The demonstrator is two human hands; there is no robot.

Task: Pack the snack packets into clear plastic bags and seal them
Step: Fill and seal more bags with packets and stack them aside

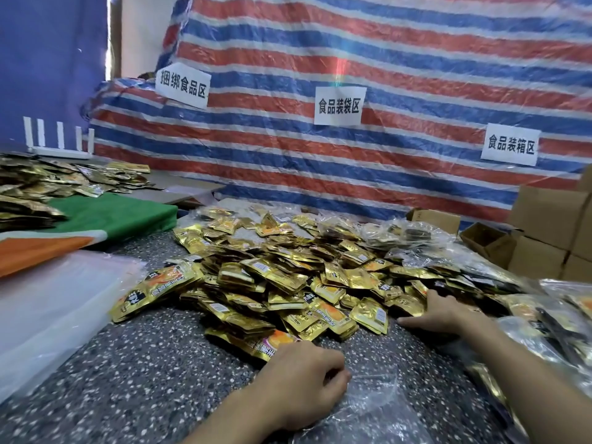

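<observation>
A big heap of gold snack packets (288,277) covers the middle of the speckled grey table (144,373). My left hand (307,379) is curled at the heap's near edge, pinching the rim of an empty clear plastic bag (374,398) that lies flat on the table. My right hand (439,310) lies spread on the right side of the heap, fingers over several packets; I cannot tell whether it grips any. Filled clear bags (551,325) of packets lie to the right of that hand.
A stack of clear plastic bags (48,302) lies at the left, beside a green and orange cloth (105,216). More gold packets (38,184) are piled at the far left. Cardboard boxes (544,225) stand at the right. A striped tarp (352,123) with paper signs hangs behind.
</observation>
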